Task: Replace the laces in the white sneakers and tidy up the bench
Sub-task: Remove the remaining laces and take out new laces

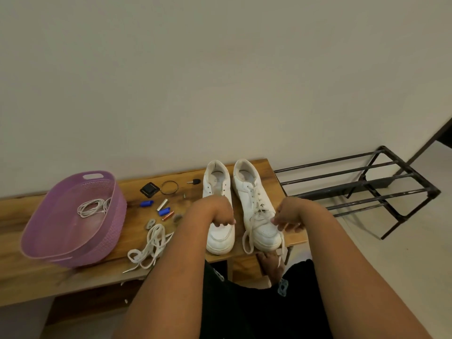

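Head view puts your left hand (221, 212) over the middle of the left sneaker (219, 231), fingers curled down onto its tongue area; whether they pinch a lace there you cannot tell, since that shoe shows bare eyelets and no lace. Your right hand (287, 217) sits at the toe side of the right sneaker (259, 216), fingertips pinched, apparently on the lace (247, 241) that runs through its eyelets and droops in loops off the bench (36, 277) edge.

Both sneakers stand near the right end of the bench, toes at the front edge. A tug on the hanging lace could drag the right shoe over the edge, so steady it before you pull. The dangling ends hang toward your bare foot (270, 265) below; a snag there would jerk the lacing loose.

Just left of your left forearm lies a loose tangle of white laces (151, 245), partly over the front edge, where a sweep of your arm could knock it down. Beyond it are small items, blue caps (146, 203), a battery (167, 216) and a key (194, 181), any of which could roll or scatter if bumped. The purple basket (49, 241), which holds a thin coiled cord (93, 207), overhangs the front edge slightly, so load it gently.
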